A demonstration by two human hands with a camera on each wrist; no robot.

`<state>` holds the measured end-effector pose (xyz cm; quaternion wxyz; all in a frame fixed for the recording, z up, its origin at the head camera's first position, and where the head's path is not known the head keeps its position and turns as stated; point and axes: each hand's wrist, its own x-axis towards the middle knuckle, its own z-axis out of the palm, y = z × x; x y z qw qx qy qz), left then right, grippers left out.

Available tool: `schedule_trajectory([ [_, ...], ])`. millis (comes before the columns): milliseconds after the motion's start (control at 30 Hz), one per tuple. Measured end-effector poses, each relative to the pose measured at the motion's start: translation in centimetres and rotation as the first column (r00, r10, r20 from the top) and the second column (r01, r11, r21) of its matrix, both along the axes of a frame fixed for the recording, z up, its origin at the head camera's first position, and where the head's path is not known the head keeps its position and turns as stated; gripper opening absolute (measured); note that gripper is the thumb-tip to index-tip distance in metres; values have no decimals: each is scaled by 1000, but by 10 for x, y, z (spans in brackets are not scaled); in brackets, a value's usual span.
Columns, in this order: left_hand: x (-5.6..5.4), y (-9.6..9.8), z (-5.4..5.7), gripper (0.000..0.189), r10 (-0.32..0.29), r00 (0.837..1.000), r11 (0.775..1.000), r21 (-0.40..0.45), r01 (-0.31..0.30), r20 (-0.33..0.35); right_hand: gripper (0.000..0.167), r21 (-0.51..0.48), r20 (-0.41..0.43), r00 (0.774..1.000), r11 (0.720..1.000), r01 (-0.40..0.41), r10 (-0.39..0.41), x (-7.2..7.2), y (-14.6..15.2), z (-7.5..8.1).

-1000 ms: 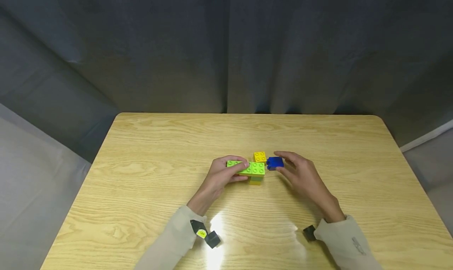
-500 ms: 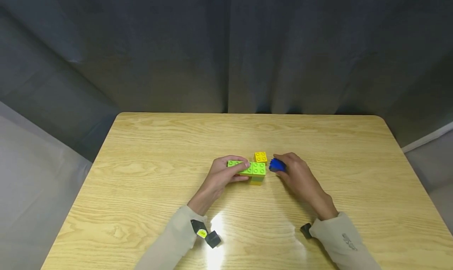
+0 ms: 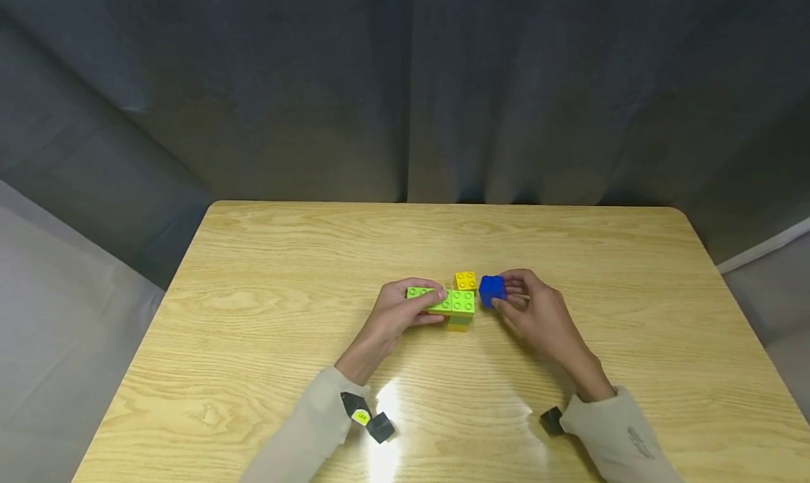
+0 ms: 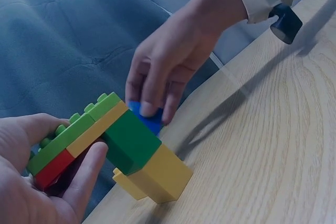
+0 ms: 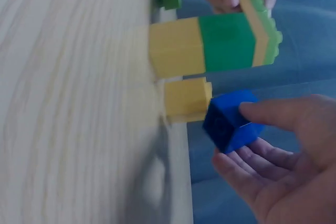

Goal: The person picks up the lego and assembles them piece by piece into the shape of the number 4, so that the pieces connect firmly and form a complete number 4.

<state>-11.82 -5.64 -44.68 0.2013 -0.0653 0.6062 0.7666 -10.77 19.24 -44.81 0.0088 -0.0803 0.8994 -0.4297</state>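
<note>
My left hand grips the left end of a toy brick structure, thumb over the studs. Its top is a row of lime green bricks, over a red brick and a light yellow brick. Under the right end, a dark green brick stands on a yellow brick on the table. My right hand pinches a blue brick between thumb and fingers, just right of the structure. In the right wrist view its hollow underside shows. A loose yellow brick sits behind the structure.
The wooden table reaches back to a dark curtain. Small black devices are strapped at the left sleeve and the right sleeve.
The blue brick has been turned in my right hand, its studs no longer pointing left as before. The right hand shifted only slightly; the left hand and structure have stayed put.
</note>
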Motion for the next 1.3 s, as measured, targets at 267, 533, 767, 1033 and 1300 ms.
schedule_trajectory([
  [267, -1, -1, 1, 26, -4, 1000, 1000, -5, 4, -1, 50, -308, 23, 1000, 951, 1, 7, 7, -6, 17],
  [533, -1, 0, 1, 27, -12, 1000, 1000, -5, 12, -1, 50, -401, -146, 982, 900, -172, 123, 8, -11, 18],
  [767, -2, 0, 1, 27, -22, 1000, 1000, -4, 22, -8, 48, -387, -179, 964, 886, -254, 198, 10, -15, 13],
  [1033, -2, 1, 1, 26, -32, 999, 999, 4, 32, -17, 48, -287, -231, 944, 911, -296, 234, 11, -20, 14],
  [1300, 1, 1, 1, 25, -38, 999, 999, 13, 38, -26, 46, -168, -258, 930, 936, -309, 261, 12, -21, 20],
])
